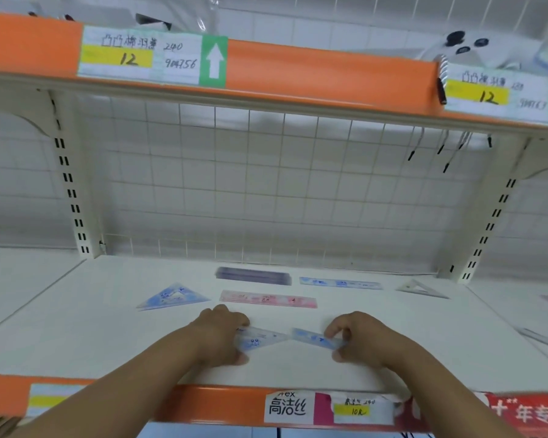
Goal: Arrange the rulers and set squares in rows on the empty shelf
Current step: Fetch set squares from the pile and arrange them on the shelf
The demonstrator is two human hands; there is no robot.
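Observation:
My left hand (pixel 220 335) grips a clear blue-printed set square (pixel 260 338) just above the front of the white shelf (pixel 92 327). My right hand (pixel 358 338) pinches a blue ruler (pixel 314 338) next to it; the two pieces nearly touch tip to tip. Further back lie a blue set square (pixel 174 295), a pink ruler (pixel 268 299), a dark purple ruler stack (pixel 253 275), a blue ruler (pixel 340 283) and a clear set square (pixel 421 289).
A wire grid panel (pixel 266 191) closes the back of the shelf. The orange-edged upper shelf (pixel 314 71) hangs overhead with price labels and white goods on it. More clear rulers (pixel 541 338) lie at the right edge. Slotted uprights stand at both sides.

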